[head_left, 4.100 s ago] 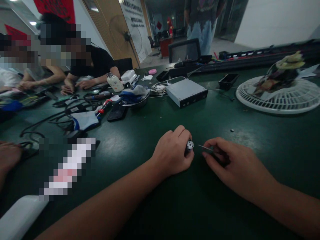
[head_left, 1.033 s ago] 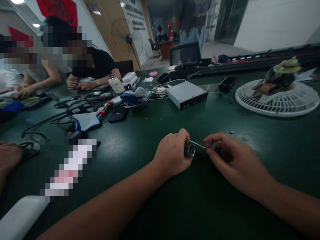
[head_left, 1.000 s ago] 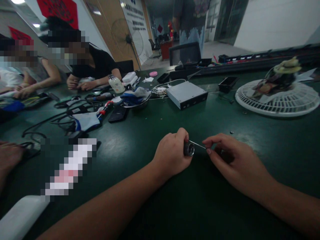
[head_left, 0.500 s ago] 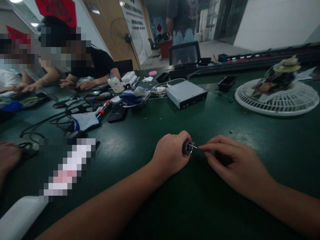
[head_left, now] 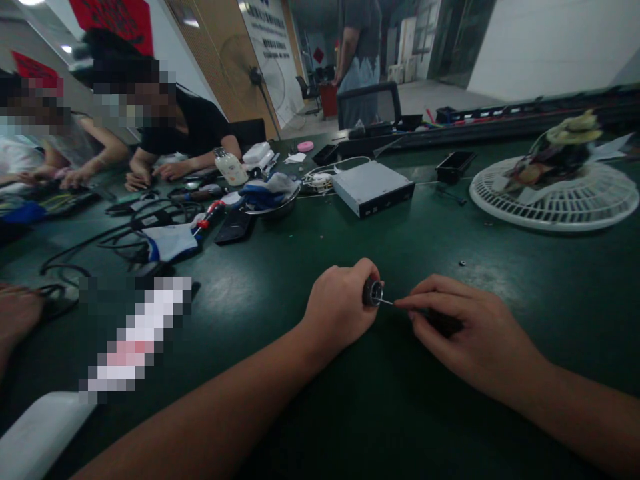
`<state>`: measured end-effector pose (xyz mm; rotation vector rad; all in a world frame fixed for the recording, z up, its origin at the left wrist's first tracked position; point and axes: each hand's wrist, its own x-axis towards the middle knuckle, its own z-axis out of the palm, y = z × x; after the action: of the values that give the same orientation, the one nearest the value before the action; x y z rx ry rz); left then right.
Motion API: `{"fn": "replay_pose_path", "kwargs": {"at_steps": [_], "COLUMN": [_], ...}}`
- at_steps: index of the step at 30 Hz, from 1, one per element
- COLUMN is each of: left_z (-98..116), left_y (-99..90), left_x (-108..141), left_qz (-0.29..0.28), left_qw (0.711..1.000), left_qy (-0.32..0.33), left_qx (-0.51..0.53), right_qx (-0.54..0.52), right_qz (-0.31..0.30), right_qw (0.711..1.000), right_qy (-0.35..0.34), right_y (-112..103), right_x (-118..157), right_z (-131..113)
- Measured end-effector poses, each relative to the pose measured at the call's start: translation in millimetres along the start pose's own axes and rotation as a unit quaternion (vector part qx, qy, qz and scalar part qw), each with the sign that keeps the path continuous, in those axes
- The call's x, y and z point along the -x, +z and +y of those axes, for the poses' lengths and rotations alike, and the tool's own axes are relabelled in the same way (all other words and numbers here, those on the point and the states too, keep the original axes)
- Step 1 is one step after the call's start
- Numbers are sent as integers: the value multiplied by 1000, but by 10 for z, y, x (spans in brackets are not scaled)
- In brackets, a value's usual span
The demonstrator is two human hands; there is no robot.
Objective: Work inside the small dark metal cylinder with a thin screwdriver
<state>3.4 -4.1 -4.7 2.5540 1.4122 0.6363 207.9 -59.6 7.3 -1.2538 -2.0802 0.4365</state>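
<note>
My left hand [head_left: 337,307] is closed around a small dark cylindrical part [head_left: 370,292], whose open end has a shiny metal ring and faces right. Between the thumb and fingertips of my right hand [head_left: 480,333] is a thin metal rod [head_left: 387,303]; its tip reaches into the ringed end. Whatever part of the rod lies inside my right palm is in shadow and hard to make out. Both hands are just above the dark green table [head_left: 400,413]. A small metal nut-like piece [head_left: 463,263] lies on the table beyond my right hand.
A silver disc drive [head_left: 373,187] lies ahead, with a white fan grille [head_left: 555,200] to its right. Left of it are a bowl with a blue-white cloth [head_left: 270,192], a black phone [head_left: 234,228], a red-black screwdriver [head_left: 213,213] and cables. People sit on the left; one stands behind.
The rod's outer end and my right fingertips have dipped slightly, and the cylindrical part has shifted a little left. Behind the table, the standing person has turned and moved.
</note>
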Motion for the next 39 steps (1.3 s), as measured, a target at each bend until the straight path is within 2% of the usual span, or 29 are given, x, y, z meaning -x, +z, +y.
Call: {"fn": "replay_pose_path", "kwargs": {"at_steps": [6,12,17,23,27,32,39], "left_z": [-2,4,6,-8,-16,-3,-7], "left_y": [-1,-15,-18,-6,0,-20,-10], "left_x": [0,-2,-5,-7,0,5,0], "left_qz": [-8,-34,-23,-24,-36,-42,-30], "left_qw": [1000,999,1000,1000,999,999,1000], "left_qy": [9,23,9,-12,0,4,-8], "left_qx": [5,16,13,5,9,-1,4], "right_qx": [18,-6,-15,16,7,-5,28], "right_qz": [24,13,-20,7,20,-12,-2], "right_qw": [999,1000,1000,1000,1000,999,1000], "right_qy": [21,-8,-17,12,-9,-42,-3], "right_y": [11,-1,6,25,23,13,30], "right_x": [-9,-2,14,11,10,24,25], "right_z": [3,-3,7,27,32,28,35]}}
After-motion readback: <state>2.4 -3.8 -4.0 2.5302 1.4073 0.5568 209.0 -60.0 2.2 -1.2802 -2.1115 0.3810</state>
